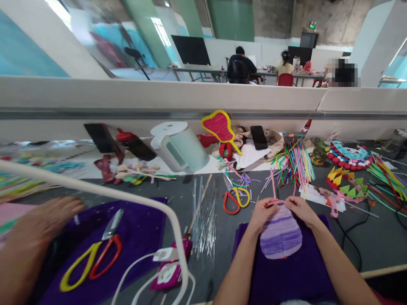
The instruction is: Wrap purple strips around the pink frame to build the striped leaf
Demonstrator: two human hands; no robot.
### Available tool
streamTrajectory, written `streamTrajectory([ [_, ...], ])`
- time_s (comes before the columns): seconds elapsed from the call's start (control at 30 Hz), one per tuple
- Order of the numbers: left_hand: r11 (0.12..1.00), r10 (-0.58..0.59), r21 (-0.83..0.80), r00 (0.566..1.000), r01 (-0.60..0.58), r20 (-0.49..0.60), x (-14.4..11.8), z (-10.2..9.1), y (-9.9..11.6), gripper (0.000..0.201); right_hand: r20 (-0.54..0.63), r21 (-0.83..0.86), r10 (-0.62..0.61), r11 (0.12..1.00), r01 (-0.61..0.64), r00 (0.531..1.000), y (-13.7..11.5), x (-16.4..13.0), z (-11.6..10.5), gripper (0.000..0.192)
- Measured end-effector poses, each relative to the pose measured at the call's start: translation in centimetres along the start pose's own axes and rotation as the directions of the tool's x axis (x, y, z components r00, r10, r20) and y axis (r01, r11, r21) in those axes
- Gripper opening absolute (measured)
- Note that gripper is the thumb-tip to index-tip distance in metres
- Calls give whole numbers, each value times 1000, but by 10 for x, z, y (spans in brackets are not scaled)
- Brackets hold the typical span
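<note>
- The left hand point(261, 210) and right hand point(299, 208) each pinch a pink pipe cleaner point(274, 202) at the top edge of a purple striped craft piece point(281, 235).
- That piece lies on a purple cloth point(286, 275).
- Scissors point(234, 199) lie just beyond.

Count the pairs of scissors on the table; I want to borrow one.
2. One pair of scissors lies on the purple cloth at the left. The other pair lies on the grey table above the left hand. More may hide under the clutter.
</note>
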State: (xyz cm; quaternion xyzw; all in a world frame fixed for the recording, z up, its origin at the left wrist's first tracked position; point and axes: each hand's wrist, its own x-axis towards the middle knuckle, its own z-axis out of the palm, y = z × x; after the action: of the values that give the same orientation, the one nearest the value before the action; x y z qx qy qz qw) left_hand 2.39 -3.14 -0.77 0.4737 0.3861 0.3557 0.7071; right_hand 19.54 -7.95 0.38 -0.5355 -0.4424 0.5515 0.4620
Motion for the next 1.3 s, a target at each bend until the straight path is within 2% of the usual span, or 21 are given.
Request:
streamTrajectory([
  [0.1, 1000, 2, -6, 1000, -2, 11, 0, 1, 2, 38, -19, -111, -65, 992, 63, 998, -3, -1, -1, 40],
  [0.23, 1000, -2, -14, 1000, 3, 22, 0, 2, 3, 38, -53, -101, -59, 993, 53, 997, 0, -2, 2, 38],
  [0.43, 1000, -24, -13, 1000, 24, 7, 0, 4, -1, 41, -184, -168, -94, 984, 63, 978, 4, -4, 8, 29],
  [0.5, 1000, -25, -12, 1000, 25, 6, 0, 4, -2, 40, -196, -119, -61, 992, 38, 979, 2, -6, 8, 29],
  [0.63, 998, -28, -52, 999, 29, 18, 1, 5, -2, 37, -63, 87, 75, 994, -69, 995, -2, -11, 4, 36],
  [0.83, 996, -16, -88, 999, 20, 36, 0, 6, 0, 37, -69, 40, 65, 997, -63, 995, -6, -14, -5, 36],
  [1.03, 995, -8, -102, 999, 14, 53, 1, 4, -3, 35, -15, 180, 150, 973, -145, 989, -11, -16, -5, 35],
  [1.1, 995, -11, -99, 999, 16, 48, 2, 3, -5, 36, -23, 189, 148, 972, -141, 989, -9, -15, -3, 33],
  [1.3, 995, -36, -95, 999, 39, 29, 4, 4, -6, 38, -146, 215, 103, 974, -70, 984, 5, -11, 5, 29],
])
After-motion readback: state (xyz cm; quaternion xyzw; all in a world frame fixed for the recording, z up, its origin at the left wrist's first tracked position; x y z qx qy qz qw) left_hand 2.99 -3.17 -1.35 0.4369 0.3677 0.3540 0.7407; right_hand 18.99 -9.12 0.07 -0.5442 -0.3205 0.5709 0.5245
